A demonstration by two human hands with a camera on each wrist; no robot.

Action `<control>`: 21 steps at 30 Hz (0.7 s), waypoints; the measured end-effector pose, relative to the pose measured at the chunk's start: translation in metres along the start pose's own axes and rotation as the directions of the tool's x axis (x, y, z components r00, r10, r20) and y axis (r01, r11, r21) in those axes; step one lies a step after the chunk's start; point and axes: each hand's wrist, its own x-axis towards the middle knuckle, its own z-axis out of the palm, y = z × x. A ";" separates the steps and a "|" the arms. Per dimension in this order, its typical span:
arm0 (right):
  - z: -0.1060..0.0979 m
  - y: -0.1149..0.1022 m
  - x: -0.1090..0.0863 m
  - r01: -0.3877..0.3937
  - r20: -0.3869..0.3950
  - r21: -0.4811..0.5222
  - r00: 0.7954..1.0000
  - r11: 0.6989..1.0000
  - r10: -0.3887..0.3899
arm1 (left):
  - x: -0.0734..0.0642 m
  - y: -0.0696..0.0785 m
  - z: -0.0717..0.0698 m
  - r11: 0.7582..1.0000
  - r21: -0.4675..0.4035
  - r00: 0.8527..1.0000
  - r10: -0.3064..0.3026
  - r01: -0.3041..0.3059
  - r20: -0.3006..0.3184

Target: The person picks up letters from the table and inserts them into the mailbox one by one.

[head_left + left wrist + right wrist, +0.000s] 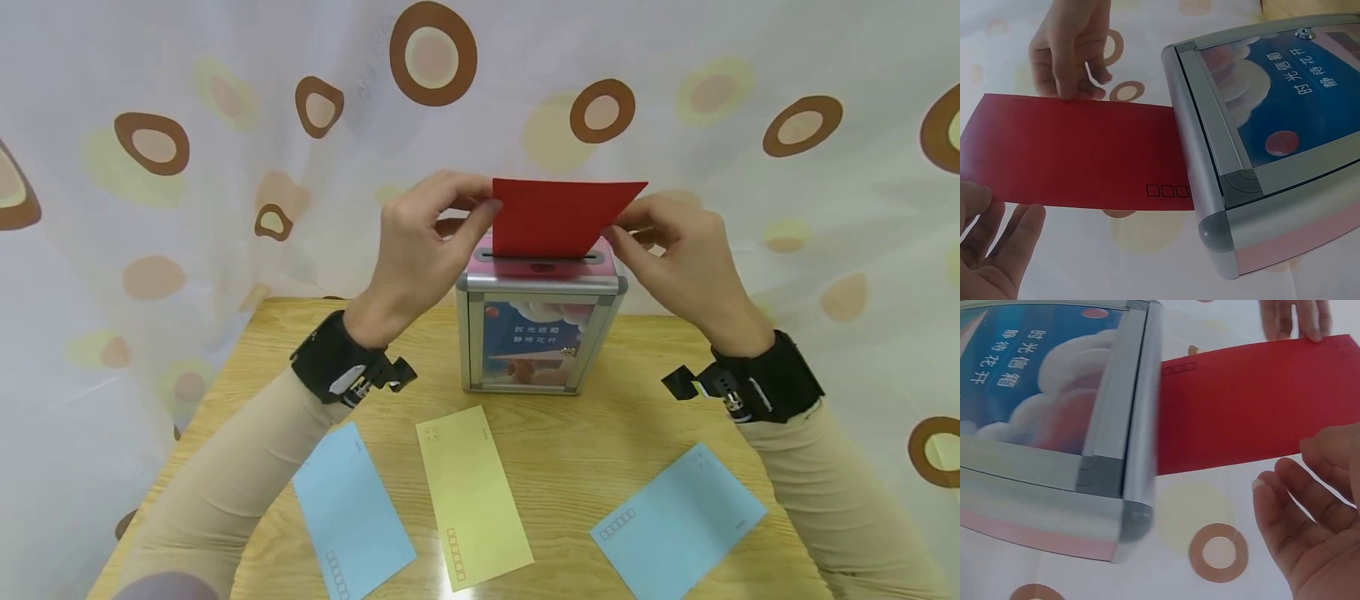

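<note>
A red envelope (558, 218) stands upright over the slot in the pink top of a metal-framed letter box (536, 333), its lower edge at the slot. My left hand (429, 242) pinches the envelope's left edge between thumb and fingers. On the opposite side, my right hand (678, 254) pinches the right edge near the slot. Printed postcode squares show on the envelope close to the box in the left wrist view, where the left hand (997, 240) holds the outer corner. Thumb and edge meet in the right wrist view of the right hand (1316, 512).
Below the box, a yellow envelope (475, 500) lies on the wooden table (390, 392). One blue envelope (356, 517) lies to its left, partly behind the left sleeve; another blue envelope (678, 525) lies to the right. A patterned curtain (510, 125) hangs behind.
</note>
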 end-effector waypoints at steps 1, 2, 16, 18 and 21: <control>-0.003 -0.003 0.001 0.013 -0.007 0.015 1.000 1.000 -0.013 | -0.001 -0.001 0.000 1.000 0.001 1.000 -0.003 0.003 0.002; -0.005 -0.007 0.002 0.021 -0.011 0.033 1.000 0.999 -0.021 | -0.002 -0.002 0.000 1.000 0.000 1.000 -0.005 0.005 0.004; -0.018 -0.036 0.012 0.096 -0.089 0.231 0.993 0.968 -0.077 | -0.009 -0.005 0.001 0.998 -0.015 0.998 -0.057 0.057 0.014; -0.018 -0.037 0.013 0.108 -0.096 0.251 0.992 0.962 -0.087 | -0.010 -0.006 0.001 0.998 -0.018 0.998 -0.064 0.064 0.012; -0.017 -0.038 0.013 0.112 -0.125 0.275 0.989 0.955 -0.080 | -0.012 -0.008 0.001 0.998 -0.015 0.998 -0.060 0.060 0.009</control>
